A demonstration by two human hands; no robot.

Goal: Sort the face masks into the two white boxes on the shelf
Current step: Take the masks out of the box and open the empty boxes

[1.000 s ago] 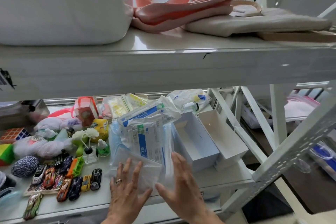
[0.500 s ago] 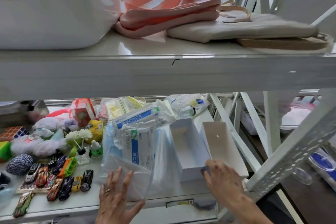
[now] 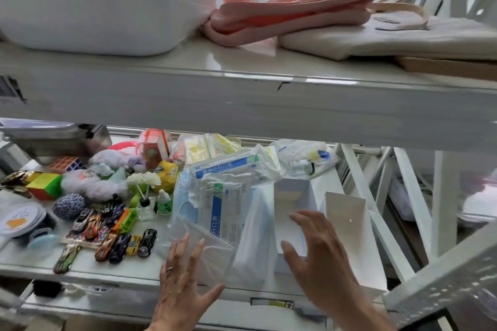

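Both hands open: left (image 3: pixel 180 285) on the mask pile (image 3: pixel 223 212), right (image 3: pixel 320 258) at the box (image 3: pixel 293 204); I reckon slippery packets slide off the shelf (image 3: pixel 80 266).

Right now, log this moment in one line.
stage: pre-sort | left hand: on mask pile | right hand: at near white box | boxes: empty

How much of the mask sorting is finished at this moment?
Nothing looks sorted: the nearer white box looks empty. The right hand is on that box; the left hand rests open on the mask packets. The whole pile remains to be sorted.
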